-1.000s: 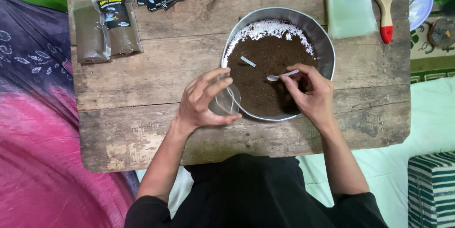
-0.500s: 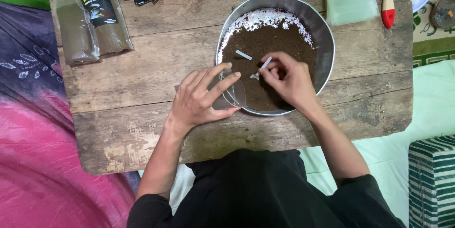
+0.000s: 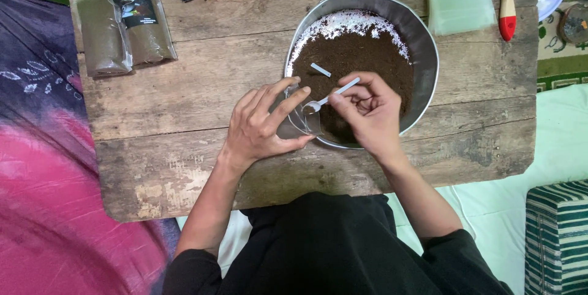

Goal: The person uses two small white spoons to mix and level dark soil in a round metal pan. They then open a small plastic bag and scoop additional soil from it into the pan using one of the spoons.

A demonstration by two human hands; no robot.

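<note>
My left hand (image 3: 263,126) gripping a clear bag (image 3: 306,117), my right hand (image 3: 367,111) pinching a spoon (image 3: 331,96) at its mouth, over the bowl (image 3: 422,44) on the desk (image 3: 202,93)

1 metal bowl (image 3: 422,44), 1 spoon (image 3: 334,95), 1 clear pouch (image 3: 306,117) at fingers; 2 filled brown packs (image 3: 125,31) far left; 1 brush (image 3: 506,1) far right.

The small spoon (image 3: 331,96), earlier dipped into the brown powder (image 3: 361,62), has been brought by the right hand (image 3: 367,111) over the clear pouch (image 3: 303,114) gripped by the left hand (image 3: 263,126); the right hand has been drawn back toward that pouch.
</note>
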